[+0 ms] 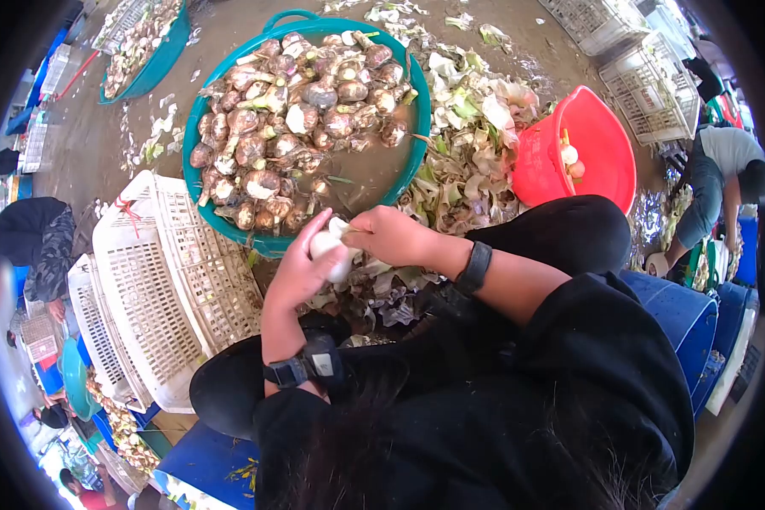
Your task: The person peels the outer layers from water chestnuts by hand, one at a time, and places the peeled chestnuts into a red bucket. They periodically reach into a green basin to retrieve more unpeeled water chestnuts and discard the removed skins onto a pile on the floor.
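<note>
My left hand point(295, 270) is closed around a pale, peeled-looking bulb point(338, 265), held above my lap near the front rim of the teal tub. The fingers of my right hand point(393, 237) are pinched at the bulb's upper end; whether they grip a strip of skin or the bulb itself is hidden. Beyond both hands stands the round teal tub point(422, 140), with many brown-skinned bulbs point(263, 183) heaped in muddy water. At the right, a tilted red bucket point(599, 140) has a few pale bulbs point(569, 156) inside.
Peeled skins point(467, 119) lie heaped between tub and bucket. White plastic crates point(153, 297) lean at the left; more crates point(650, 89) stand at the upper right. Another full teal tub point(157, 68) is at the upper left. Other people point(722, 170) bend over at both sides.
</note>
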{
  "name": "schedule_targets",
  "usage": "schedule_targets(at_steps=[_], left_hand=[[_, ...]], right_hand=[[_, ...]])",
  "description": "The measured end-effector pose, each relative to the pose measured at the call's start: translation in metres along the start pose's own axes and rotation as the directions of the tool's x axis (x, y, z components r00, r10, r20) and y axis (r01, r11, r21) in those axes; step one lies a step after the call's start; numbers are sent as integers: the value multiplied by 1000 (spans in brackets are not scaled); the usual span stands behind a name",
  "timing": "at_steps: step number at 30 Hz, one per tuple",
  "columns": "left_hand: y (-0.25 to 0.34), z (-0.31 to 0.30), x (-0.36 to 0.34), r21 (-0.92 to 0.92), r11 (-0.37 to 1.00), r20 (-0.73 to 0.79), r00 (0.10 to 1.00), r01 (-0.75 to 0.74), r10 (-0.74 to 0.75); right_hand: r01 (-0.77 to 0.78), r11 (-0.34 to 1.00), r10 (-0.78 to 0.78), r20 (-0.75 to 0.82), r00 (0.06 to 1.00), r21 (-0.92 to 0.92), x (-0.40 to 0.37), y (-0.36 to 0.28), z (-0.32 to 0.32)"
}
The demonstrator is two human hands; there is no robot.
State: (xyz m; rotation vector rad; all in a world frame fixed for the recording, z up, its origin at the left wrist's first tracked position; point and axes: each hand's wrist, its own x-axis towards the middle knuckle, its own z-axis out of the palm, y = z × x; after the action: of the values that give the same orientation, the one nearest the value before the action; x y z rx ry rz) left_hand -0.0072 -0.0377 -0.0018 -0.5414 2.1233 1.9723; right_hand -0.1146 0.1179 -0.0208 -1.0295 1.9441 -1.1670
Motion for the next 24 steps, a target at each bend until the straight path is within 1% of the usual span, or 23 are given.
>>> schedule_targets(at_steps=[1,2,3,4,5,6,7,8,9,10,11,12,13,14,15,16,17,18,19,20,22,23,24], left_hand=[[3,7,-3,3,1000,7,1000,1,-1],[8,16,-8,168,982,-28,995,-88,94],[16,21,-11,332,928,-46,979,-171,197],[24,23,-13,404,896,-33,976,-185,216],[23,21,-12,406,895,-31,975,-188,219],[18,17,-9,608,726,23,920,-323,390],[11,16,-7,763,495,114,840,-416,530],[-1,18,-7,527,742,-18,868,-414,496],[-11,19,-6,527,744,-24,868,-410,496],[-11,19,-2,188,912,-288,867,-365,406],[-11,18,1,-190,919,-491,844,-347,217],[-12,17,2,-654,631,-530,848,-417,11],[-11,11,0,-688,609,-541,839,-395,-66],[-8,7,-1,-747,568,-543,811,-347,-218],[-5,5,-1,-803,513,-526,767,-305,-368],[-9,0,-3,-802,513,-529,763,-306,-371],[-15,-7,-4,-790,553,-539,732,-266,-417],[-21,-11,-5,-778,588,-548,698,-222,-461],[-19,-10,-7,-778,588,-548,697,-221,-463],[-16,-9,-10,-785,591,-536,683,-186,-497],[2,-6,-10,-800,583,-526,632,-141,-569],[-2,-11,-12,-800,583,-528,631,-143,-568],[-9,-20,-17,-840,514,-484,663,-171,-571]], right_hand=[[-4,1000,4,-6,1000,2,-1,-3,-4],[-300,913,287,88,954,275,0,-5,-8],[-555,674,502,249,828,487,2,-5,-13],[-575,543,483,333,810,612,7,3,-11],[-573,545,482,330,812,613,6,9,-9],[-545,424,445,358,821,723,5,16,-6],[-512,288,405,381,831,809,4,11,-7],[-509,296,399,380,835,808,2,-1,-13],[-513,297,398,384,833,805,1,-3,-12],[-354,259,295,275,915,899,-1,-5,-11],[-186,200,194,147,970,962,-3,-8,-11],[-201,684,137,147,980,702,-13,-9,-20],[-242,720,134,212,968,650,-20,-16,-20],[-100,893,5,213,977,438,-25,-10,-18],[69,978,-118,248,962,197,-31,2,-14],[249,963,-230,174,958,-101,-36,19,-3],[252,963,-231,180,956,-99,-34,29,3],[172,869,-41,280,959,-463,-31,40,8],[122,635,173,295,940,-763,-29,43,8],[119,637,175,293,940,-762,-27,46,6],[-38,572,397,237,887,-819,-20,51,-2],[-36,572,395,237,887,-820,-20,51,-6],[-42,511,404,197,893,-858,-22,52,-10]])
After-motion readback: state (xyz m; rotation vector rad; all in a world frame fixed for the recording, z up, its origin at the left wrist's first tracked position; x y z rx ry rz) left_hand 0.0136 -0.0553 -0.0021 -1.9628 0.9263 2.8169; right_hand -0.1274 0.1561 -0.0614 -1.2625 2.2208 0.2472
